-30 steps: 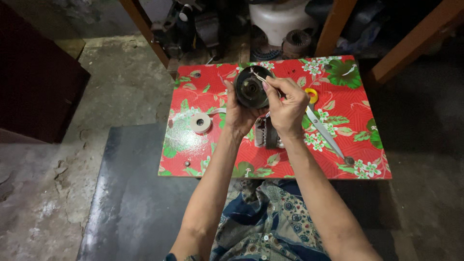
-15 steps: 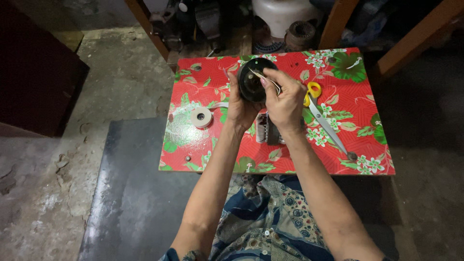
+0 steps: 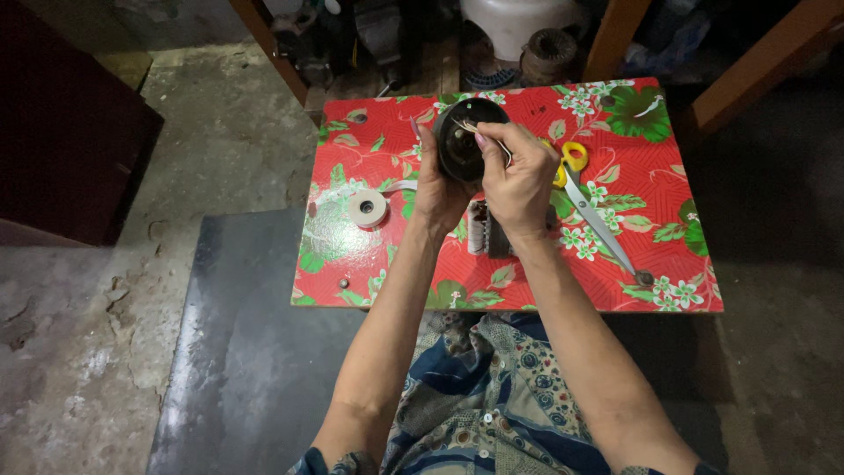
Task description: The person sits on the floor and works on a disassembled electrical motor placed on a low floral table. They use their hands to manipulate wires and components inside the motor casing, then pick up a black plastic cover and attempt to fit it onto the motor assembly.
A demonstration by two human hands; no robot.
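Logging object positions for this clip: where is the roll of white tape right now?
In the head view, the roll of white tape lies flat on the left part of the red floral table, left of the left hand and apart from it.

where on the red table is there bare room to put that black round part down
Free: the near-left patch between the tape roll and the table front edge, and the far-right corner beyond the scissors. Crowded: the middle, under both hands and round the small metal part.

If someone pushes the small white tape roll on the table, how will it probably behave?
The white tape roll lies flat on its side, hole up, so it would probably slide on the glossy table cover rather than roll. It looks small and likely light. A loose strip trails from it toward the left hand, so it may drag or unwind.
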